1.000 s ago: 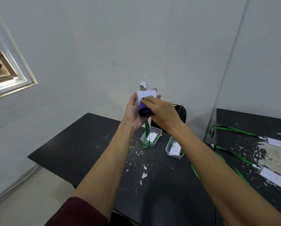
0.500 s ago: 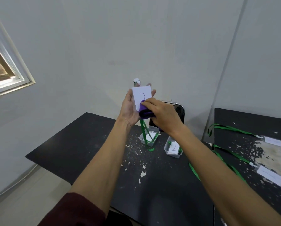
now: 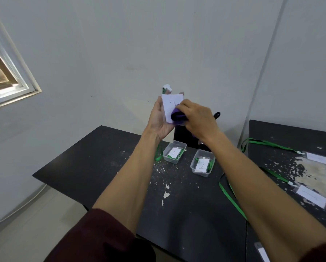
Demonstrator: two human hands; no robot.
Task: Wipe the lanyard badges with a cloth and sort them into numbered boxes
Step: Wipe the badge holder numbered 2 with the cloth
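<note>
My left hand (image 3: 159,120) holds a white badge (image 3: 170,104) upright in front of the wall, a handwritten number partly showing on it. My right hand (image 3: 198,118) grips a bunched purple cloth (image 3: 178,117) and presses it against the badge's lower right. The badge's green lanyard (image 3: 159,154) hangs down behind my left wrist. On the black table (image 3: 94,157) below stand two clear boxes: one with a card marked 1 (image 3: 174,151) and one with a card marked 2 (image 3: 202,163).
A second black table (image 3: 271,133) on the right carries several badges with green lanyards (image 3: 268,143) and white flakes. One lanyard (image 3: 232,197) runs across the gap between the tables. A dark chair back (image 3: 183,137) stands behind the boxes. A window frame (image 3: 13,80) is at the left.
The cloth has slid down and then back up across the badge face. The written number, covered a second ago, now partly shows. Both hands stayed raised together.
</note>
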